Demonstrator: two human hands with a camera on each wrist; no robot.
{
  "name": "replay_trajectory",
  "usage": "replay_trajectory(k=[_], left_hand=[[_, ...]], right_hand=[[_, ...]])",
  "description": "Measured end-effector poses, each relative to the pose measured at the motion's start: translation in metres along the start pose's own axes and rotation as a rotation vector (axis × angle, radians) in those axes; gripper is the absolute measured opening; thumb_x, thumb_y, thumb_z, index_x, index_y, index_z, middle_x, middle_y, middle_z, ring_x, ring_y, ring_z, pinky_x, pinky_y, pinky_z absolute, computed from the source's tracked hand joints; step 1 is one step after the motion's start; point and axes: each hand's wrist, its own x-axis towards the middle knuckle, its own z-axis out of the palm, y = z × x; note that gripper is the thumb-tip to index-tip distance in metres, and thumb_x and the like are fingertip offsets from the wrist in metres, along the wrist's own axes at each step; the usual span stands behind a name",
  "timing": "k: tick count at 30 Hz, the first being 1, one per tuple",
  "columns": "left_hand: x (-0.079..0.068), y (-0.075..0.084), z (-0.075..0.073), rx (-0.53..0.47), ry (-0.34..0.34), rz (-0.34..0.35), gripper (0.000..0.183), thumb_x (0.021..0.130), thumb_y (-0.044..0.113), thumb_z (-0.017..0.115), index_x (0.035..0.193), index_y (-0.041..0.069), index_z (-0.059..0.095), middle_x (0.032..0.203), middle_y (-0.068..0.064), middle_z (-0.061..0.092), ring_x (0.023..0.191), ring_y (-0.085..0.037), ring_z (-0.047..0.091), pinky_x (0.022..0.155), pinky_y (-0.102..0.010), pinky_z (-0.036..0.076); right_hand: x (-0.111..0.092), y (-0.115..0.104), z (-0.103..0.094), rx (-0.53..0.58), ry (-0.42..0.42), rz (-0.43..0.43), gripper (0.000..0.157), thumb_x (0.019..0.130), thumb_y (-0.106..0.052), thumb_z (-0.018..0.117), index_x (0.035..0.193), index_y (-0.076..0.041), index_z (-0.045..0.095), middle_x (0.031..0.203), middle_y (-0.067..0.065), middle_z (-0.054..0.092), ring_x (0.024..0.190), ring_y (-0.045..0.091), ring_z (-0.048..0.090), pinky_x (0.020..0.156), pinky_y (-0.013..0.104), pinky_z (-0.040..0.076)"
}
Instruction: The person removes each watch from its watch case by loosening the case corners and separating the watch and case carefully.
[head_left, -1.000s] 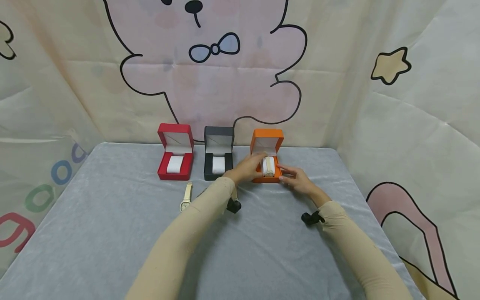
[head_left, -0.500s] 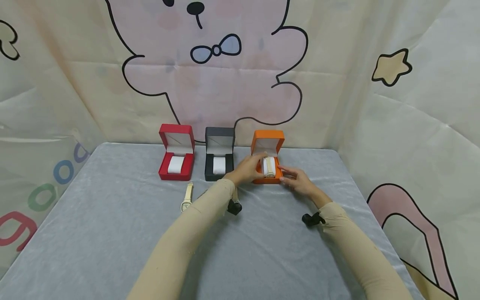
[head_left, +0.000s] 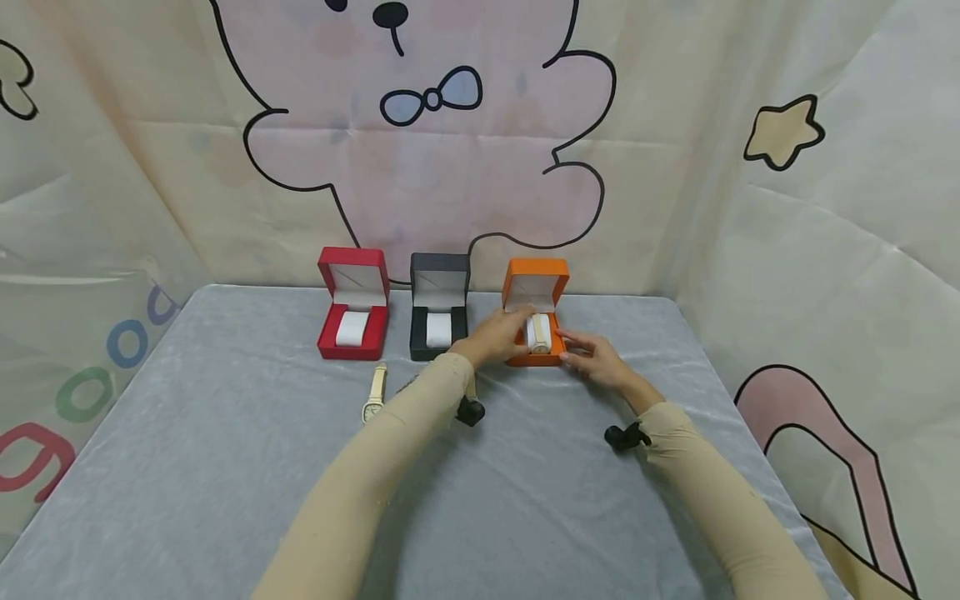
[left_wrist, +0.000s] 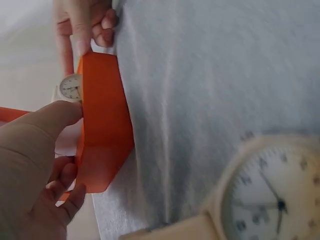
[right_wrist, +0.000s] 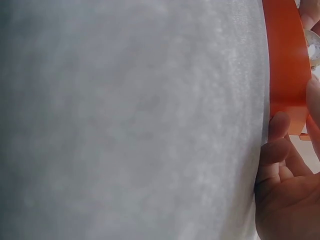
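Observation:
An orange watch box point(head_left: 534, 361) with a raised lid stands at the back right of the table. Inside it, a cream watch point(head_left: 540, 333) is wrapped round the white cushion, its dial facing the front. My left hand point(head_left: 495, 337) grips the box's left side; in the left wrist view its thumb point(left_wrist: 67, 111) lies at the front rim beside the dial. At the right side, my right hand point(head_left: 596, 362) holds the box's corner, thumb over the rim and fingertips point(right_wrist: 279, 122) against the outer wall. The cushion's left part is hidden by my left hand.
To the left stand an open black watch box point(head_left: 418, 346) and an open red watch box point(head_left: 327, 346), each with a bare white cushion. A cream watch point(head_left: 375, 392) lies before them. Another watch point(left_wrist: 275, 200) lies under my left wrist, partly hidden in the head view.
Both hands stay at the orange box with hardly any movement. The head view has shifted very slightly.

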Motion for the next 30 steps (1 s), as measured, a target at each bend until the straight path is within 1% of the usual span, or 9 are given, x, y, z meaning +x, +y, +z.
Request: replay_trajectory(k=[4, 7, 10, 13, 15, 21, 22, 25, 30], left_hand=[[0.0016, 0.0014, 0.0006, -0.085, -0.01, -0.042, 0.075, 0.094, 0.03, 0.073, 0.159, 0.021, 0.035, 0.159, -0.002, 0.046, 0.144, -0.031, 0.041, 0.117, -0.049, 0.04], [0.003, 0.0021, 0.0005, -0.109, -0.008, -0.052, 0.076, 0.093, 0.028, 0.074, 0.158, 0.019, 0.036, 0.158, -0.003, 0.046, 0.144, -0.033, 0.041, 0.117, -0.049, 0.039], [0.0038, 0.0021, 0.0007, -0.099, -0.003, -0.044, 0.078, 0.093, 0.028, 0.075, 0.159, 0.016, 0.035, 0.159, -0.005, 0.045, 0.143, -0.034, 0.041, 0.117, -0.048, 0.039], [0.0039, 0.0013, 0.001, -0.081, 0.004, -0.019, 0.078, 0.092, 0.027, 0.075, 0.159, 0.016, 0.035, 0.159, -0.005, 0.045, 0.141, -0.034, 0.043, 0.117, -0.047, 0.04], [0.0039, 0.0012, 0.0007, -0.069, 0.003, -0.004, 0.077, 0.093, 0.027, 0.075, 0.158, 0.017, 0.036, 0.159, -0.004, 0.045, 0.141, -0.033, 0.044, 0.118, -0.047, 0.038], [0.0014, 0.0045, -0.0031, -0.031, -0.025, 0.013, 0.075, 0.095, 0.027, 0.072, 0.159, 0.022, 0.034, 0.161, -0.003, 0.043, 0.146, -0.031, 0.041, 0.127, -0.047, 0.02], [0.0009, 0.0051, -0.0037, -0.023, -0.028, 0.012, 0.075, 0.095, 0.028, 0.072, 0.159, 0.023, 0.034, 0.161, -0.003, 0.042, 0.146, -0.031, 0.041, 0.127, -0.048, 0.021], [0.0, 0.0057, -0.0051, -0.011, -0.033, 0.012, 0.074, 0.096, 0.029, 0.071, 0.159, 0.025, 0.033, 0.162, -0.003, 0.041, 0.145, -0.034, 0.041, 0.126, -0.051, 0.024], [0.0007, 0.0036, -0.0039, -0.044, -0.02, 0.017, 0.075, 0.095, 0.028, 0.072, 0.159, 0.023, 0.033, 0.163, -0.002, 0.039, 0.148, -0.033, 0.037, 0.123, -0.05, 0.029]], right_hand=[[-0.0002, 0.0017, 0.0009, 0.01, -0.004, -0.007, 0.055, 0.101, -0.011, 0.062, 0.152, -0.004, 0.044, 0.147, 0.035, 0.048, 0.081, 0.014, 0.06, 0.059, 0.023, 0.047], [-0.0007, 0.0023, 0.001, 0.018, -0.003, -0.005, 0.055, 0.101, -0.011, 0.061, 0.152, -0.004, 0.044, 0.148, 0.035, 0.047, 0.082, 0.014, 0.061, 0.06, 0.022, 0.047], [-0.0013, 0.0014, 0.0007, 0.019, 0.0, 0.001, 0.055, 0.101, -0.011, 0.061, 0.152, -0.005, 0.044, 0.149, 0.035, 0.046, 0.087, 0.019, 0.063, 0.062, 0.022, 0.048], [-0.0015, 0.0007, 0.0009, 0.013, -0.001, -0.014, 0.055, 0.101, -0.011, 0.061, 0.152, -0.005, 0.044, 0.149, 0.035, 0.045, 0.1, 0.029, 0.064, 0.064, 0.022, 0.049], [-0.0015, 0.0, 0.001, 0.007, -0.005, -0.019, 0.055, 0.101, -0.011, 0.061, 0.153, -0.005, 0.043, 0.15, 0.035, 0.045, 0.102, 0.031, 0.063, 0.065, 0.022, 0.049], [-0.0011, 0.0011, 0.0003, 0.003, -0.003, 0.003, 0.055, 0.101, -0.013, 0.061, 0.153, -0.006, 0.043, 0.149, 0.032, 0.048, 0.082, 0.013, 0.061, 0.063, 0.022, 0.048], [-0.0011, 0.0011, 0.0001, 0.004, 0.001, 0.005, 0.055, 0.101, -0.013, 0.061, 0.153, -0.007, 0.044, 0.149, 0.032, 0.048, 0.083, 0.012, 0.061, 0.063, 0.022, 0.048], [-0.0011, 0.0013, 0.0, -0.003, 0.001, -0.002, 0.055, 0.101, -0.013, 0.061, 0.153, -0.006, 0.043, 0.149, 0.032, 0.048, 0.088, 0.018, 0.063, 0.064, 0.022, 0.049], [-0.002, -0.0008, -0.0002, -0.001, -0.002, -0.016, 0.055, 0.101, -0.012, 0.062, 0.152, -0.005, 0.044, 0.149, 0.033, 0.047, 0.109, 0.035, 0.063, 0.068, 0.022, 0.05]])
